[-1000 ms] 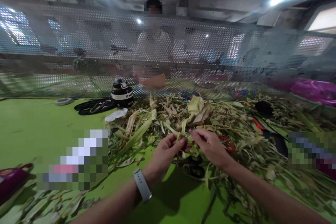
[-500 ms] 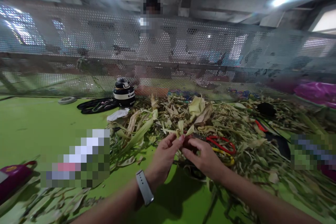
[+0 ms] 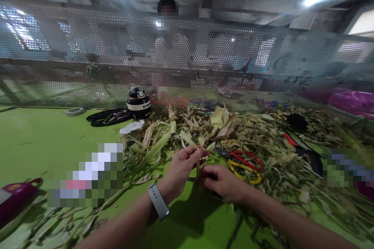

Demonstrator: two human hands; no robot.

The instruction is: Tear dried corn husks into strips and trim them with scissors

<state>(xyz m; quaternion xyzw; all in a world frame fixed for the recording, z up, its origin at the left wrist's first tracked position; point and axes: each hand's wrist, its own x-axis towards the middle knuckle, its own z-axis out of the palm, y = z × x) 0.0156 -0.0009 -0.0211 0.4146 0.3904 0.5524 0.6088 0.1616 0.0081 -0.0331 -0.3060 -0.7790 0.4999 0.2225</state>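
My left hand [image 3: 182,167], with a grey watch band [image 3: 158,201] on its wrist, pinches a small bundle of pale corn husk strips [image 3: 201,142]. The strips fan out above its fingertips. Lower down, my right hand [image 3: 219,179] has its fingers closed round the bundle's narrow lower end, which is partly hidden by the fingers. Just beyond my right hand lie scissors [image 3: 247,161] with one red and one yellow handle. Their blades point left towards the husk strips.
Dried husks [image 3: 257,140] lie heaped across the middle and right of the green table [image 3: 52,132]. A black flask [image 3: 138,103], a white tissue [image 3: 132,127] and a roll of tape [image 3: 75,111] stand or lie behind. A perforated screen [image 3: 222,58] separates me from another person [image 3: 171,50].
My right hand has moved down and towards me, away from the left fingertips, along the husk bundle. More of the scissors shows. My left hand has stayed nearly in place.
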